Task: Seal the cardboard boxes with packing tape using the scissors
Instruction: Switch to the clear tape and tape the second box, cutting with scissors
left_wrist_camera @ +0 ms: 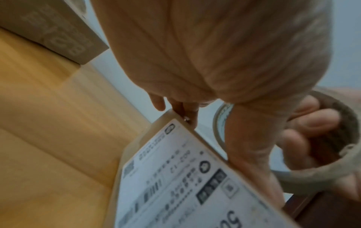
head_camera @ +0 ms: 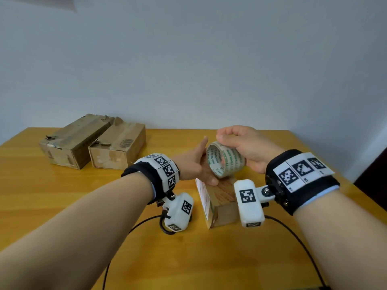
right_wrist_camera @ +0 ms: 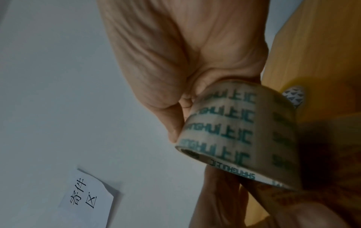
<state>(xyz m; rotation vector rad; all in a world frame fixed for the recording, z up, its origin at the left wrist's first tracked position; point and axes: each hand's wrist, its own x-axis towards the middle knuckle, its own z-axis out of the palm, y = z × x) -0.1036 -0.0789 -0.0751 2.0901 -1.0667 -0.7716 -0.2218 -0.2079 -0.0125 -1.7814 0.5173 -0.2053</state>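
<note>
- Right hand (head_camera: 243, 147) fingers (right_wrist_camera: 175, 123) are wrapped over the tape roll (head_camera: 225, 159), holding it just above the small box (head_camera: 222, 204) so a strip can pull straight down the seam, I'd guess.
- Left hand (head_camera: 196, 164) lies flat with fingers straight, pressing the box top, probably to pin it.
- Two other boxes (head_camera: 92, 141) wait at 10 o'clock on the tabletop (head_camera: 62, 206).
- Can't spot scissors.

Printed in green rows around the tape roll (right_wrist_camera: 240, 134): "SHANGHUI 上汇". On the white paper sign (right_wrist_camera: 87, 199) on the wall: "寄件区". On the box's shipping label (left_wrist_camera: 185, 185): "50", the rest blurred.
</note>
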